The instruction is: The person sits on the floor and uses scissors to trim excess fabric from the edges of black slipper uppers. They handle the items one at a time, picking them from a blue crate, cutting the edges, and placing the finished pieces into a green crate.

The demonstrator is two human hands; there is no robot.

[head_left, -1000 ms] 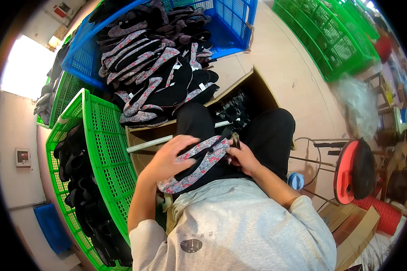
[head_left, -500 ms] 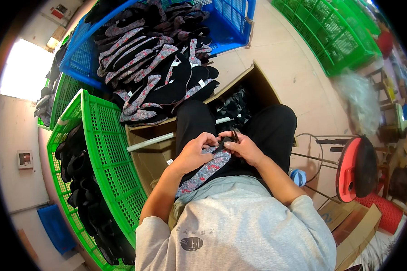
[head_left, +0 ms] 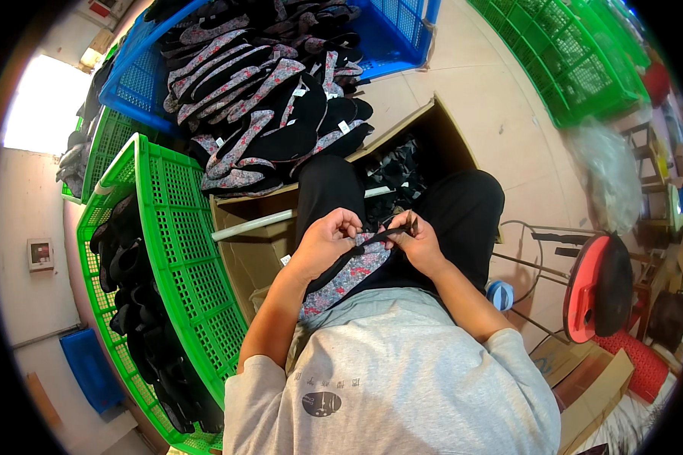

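Across my lap lies a sewn fabric piece (head_left: 346, 280), grey with a red floral print and black parts. A narrow black strap (head_left: 378, 236) at its upper end runs between my hands. My left hand (head_left: 328, 241) is closed, thumb and fingers pinching the piece where the strap meets it. My right hand (head_left: 419, 241) is closed on the strap's other end. A small dark item shows by the right fingertips, too small to name. Between my knees stands an open cardboard box (head_left: 454, 136) with black scraps (head_left: 399, 171) in it, and a white bar (head_left: 258, 225) crosses it.
Similar floral and black pieces (head_left: 281, 136) are heaped ahead, before a blue crate (head_left: 391, 45). At my left, a green crate (head_left: 193, 250) holds black pieces (head_left: 140, 318). On the right stand a red round-topped stool (head_left: 582, 288), a tape roll (head_left: 500, 295) and green crates (head_left: 561, 64).
My hands have moved slightly apart, and the black strap now shows stretched between them. The right hand has shifted a little to the right. The view has tilted slightly.
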